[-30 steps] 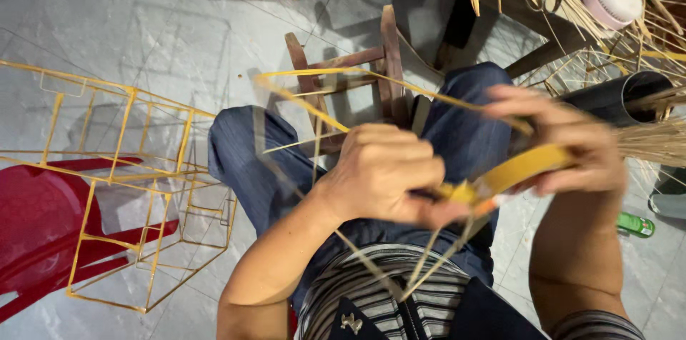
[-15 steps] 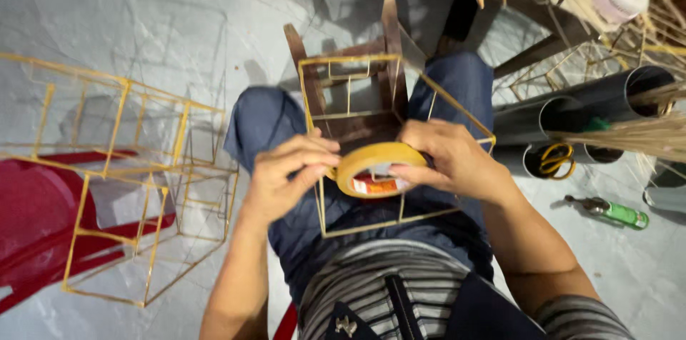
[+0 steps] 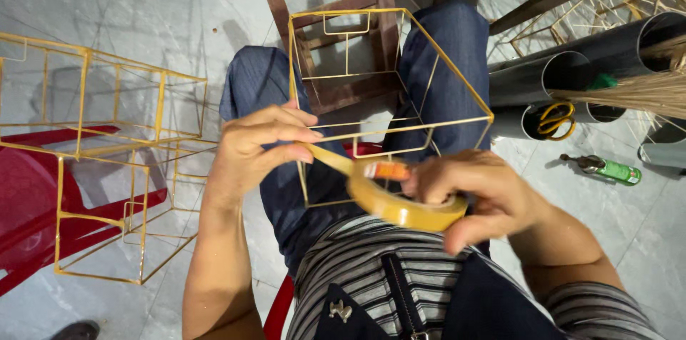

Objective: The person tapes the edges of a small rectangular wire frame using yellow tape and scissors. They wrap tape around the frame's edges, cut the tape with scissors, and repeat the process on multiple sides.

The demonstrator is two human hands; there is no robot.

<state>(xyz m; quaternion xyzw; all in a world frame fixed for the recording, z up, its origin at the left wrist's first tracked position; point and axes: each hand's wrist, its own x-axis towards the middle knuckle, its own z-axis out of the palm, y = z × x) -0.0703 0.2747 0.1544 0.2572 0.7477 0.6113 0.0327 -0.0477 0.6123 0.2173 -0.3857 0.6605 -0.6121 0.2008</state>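
Right hand: my right hand (image 3: 480,193) is curled round the roll of yellow tape (image 3: 404,204), fingers hooked over the far side of its rim and thumb underneath, so the roll is braced near my stomach.
Left hand: my left hand (image 3: 259,146) is pressed together, thumb and fingertips pinching the free end of the tape, so the strip (image 3: 330,157) runs taut from the roll to its left.
Tape position: the roll sits just above my lap, right of centre, tilted with its open side up; I judge the tilt lets the strip peel off cleanly.
Frame on lap: a yellow stick frame (image 3: 389,68) rests across my knees beyond the hands, open and boxy, close by the tape.
Stool: a wooden stool (image 3: 336,47) stands on the floor beyond the knees, seen through the frame.
Left side: more yellow frames (image 3: 107,161) are stacked over a red plastic chair (image 3: 43,211).
Right side: dark pipes (image 3: 572,76) lie there, one holding yellow-handled scissors (image 3: 556,118); a green lighter-like item (image 3: 607,168) lies on the floor (image 3: 114,11).
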